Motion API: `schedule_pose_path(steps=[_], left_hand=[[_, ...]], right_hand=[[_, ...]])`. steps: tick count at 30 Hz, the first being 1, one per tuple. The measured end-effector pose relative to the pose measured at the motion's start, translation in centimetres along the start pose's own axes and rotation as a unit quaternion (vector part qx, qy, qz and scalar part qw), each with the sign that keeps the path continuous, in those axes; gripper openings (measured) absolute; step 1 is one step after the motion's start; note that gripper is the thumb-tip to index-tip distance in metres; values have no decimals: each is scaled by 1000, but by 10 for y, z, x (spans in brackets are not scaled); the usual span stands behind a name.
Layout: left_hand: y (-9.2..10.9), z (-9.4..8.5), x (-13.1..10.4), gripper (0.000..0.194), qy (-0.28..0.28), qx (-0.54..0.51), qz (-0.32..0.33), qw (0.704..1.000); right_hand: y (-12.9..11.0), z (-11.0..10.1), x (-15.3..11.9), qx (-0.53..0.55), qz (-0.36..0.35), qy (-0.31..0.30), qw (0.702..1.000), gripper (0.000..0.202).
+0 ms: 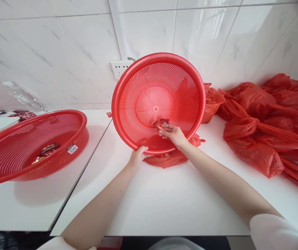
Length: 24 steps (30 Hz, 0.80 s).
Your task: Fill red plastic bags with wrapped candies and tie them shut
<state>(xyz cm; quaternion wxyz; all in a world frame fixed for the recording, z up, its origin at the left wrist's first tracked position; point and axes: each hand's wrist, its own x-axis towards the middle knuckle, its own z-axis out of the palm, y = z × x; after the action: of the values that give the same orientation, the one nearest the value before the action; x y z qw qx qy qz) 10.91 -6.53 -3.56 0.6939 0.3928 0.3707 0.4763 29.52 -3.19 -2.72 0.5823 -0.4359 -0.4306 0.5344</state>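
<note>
A red plastic mesh basket is tilted up so that its inside faces me. My left hand is closed on its near rim, with the thumb over the edge. Inside the basket, my right hand has its fingers drawn together at a small wrapped candy, which the fingertips partly cover. Another dark red wrapped candy lies right beside the fingers. Under the basket's near side is a red plastic bag, mostly hidden by the basket.
At the left stands a second red basket holding a few wrapped candies. Several tied red plastic bags are heaped at the right. A clear plastic bottle is near the tiled wall, and a socket panel is behind the basket.
</note>
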Motion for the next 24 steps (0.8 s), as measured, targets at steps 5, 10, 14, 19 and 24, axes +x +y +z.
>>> schedule_pose_path(steps=[5, 10, 14, 19, 24], left_hand=[[1, 1, 0, 41, -1, -4, 1, 1000], [1, -2, 3, 43, 15, -2, 25, 1000], [2, -2, 3, 46, 2, -2, 25, 1000], [3, 0, 2, 46, -6, -4, 20, 1000], [2, -1, 2, 43, 14, -6, 21, 1000]], right_hand=[[-3, 4, -4, 32, 14, -20, 999, 40], [-1, 8, -6, 26, -18, -37, 999, 41], [1, 7, -5, 13, -26, -49, 998, 32], [2, 5, -5, 19, -28, -56, 998, 32], [1, 6, -5, 22, -35, -42, 998, 34]])
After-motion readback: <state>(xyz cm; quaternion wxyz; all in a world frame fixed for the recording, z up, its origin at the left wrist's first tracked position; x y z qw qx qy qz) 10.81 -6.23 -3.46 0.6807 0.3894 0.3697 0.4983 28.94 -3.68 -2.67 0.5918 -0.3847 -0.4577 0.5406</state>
